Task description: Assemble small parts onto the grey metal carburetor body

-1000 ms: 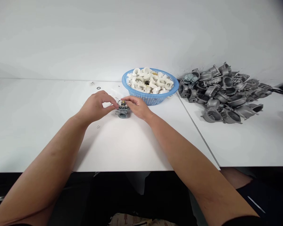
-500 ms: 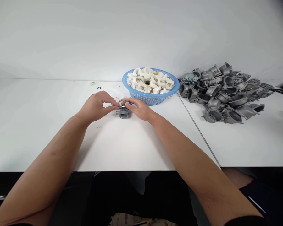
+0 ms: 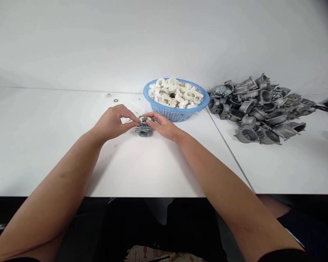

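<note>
- Centrally, a small grey carburetor body (image 3: 143, 133) sits on a white table (image 3: 158, 167), its round bore facing the viewer and a brass-coloured piece (image 3: 144, 118) showing at its top.
- The person's left hand (image 3: 113, 123) comes in from the left, thumb and forefinger nearly meeting at the upper left of the carburetor; whether a tiny part is pinched between them cannot be told.
- The right hand (image 3: 164, 126) is closed in a narrow hold on the upper right side, thumb on the near face and fingers behind.
- Behind and to the right, a blue plastic basket (image 3: 177, 116) is heaped with white, ring-like floats (image 3: 171, 91).
- Farther right, beyond a table seam, lies a jumbled pile of grey metal castings (image 3: 262, 109).
- Left of the basket lies a black O-ring (image 3: 116, 100); a tiny clear piece (image 3: 115, 145) lies nearer the viewer, below the left hand.
- Possible trouble: the carburetor looks likely to rock or twist if the left fingertips press harder than the right hand steadies.
- Any small part at the fingertips could spring away if pinched off-centre, and the clear piece, pale on white, might be brushed aside unnoticed by the left wrist.
</note>
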`<state>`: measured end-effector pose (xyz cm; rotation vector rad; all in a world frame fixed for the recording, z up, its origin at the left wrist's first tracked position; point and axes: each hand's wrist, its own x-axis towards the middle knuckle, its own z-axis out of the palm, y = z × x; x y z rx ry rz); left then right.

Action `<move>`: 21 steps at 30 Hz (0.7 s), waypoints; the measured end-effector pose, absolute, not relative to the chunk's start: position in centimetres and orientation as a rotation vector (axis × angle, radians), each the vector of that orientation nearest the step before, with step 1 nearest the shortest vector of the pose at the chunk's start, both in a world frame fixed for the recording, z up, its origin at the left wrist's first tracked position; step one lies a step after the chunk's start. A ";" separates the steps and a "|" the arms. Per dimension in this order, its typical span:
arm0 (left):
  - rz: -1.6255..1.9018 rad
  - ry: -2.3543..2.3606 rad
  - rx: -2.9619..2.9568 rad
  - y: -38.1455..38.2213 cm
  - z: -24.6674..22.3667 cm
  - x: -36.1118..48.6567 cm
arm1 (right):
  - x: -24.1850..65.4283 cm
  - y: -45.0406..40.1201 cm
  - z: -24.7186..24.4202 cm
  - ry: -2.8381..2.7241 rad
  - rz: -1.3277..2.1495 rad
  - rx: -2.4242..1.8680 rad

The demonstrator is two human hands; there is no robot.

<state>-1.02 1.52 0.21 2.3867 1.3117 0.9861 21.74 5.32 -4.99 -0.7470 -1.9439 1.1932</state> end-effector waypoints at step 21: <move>1.019 1.313 2.374 2.0 -0.4 -1.4 | 20.8 5.4 -6.1 -1.697 1.324 -0.780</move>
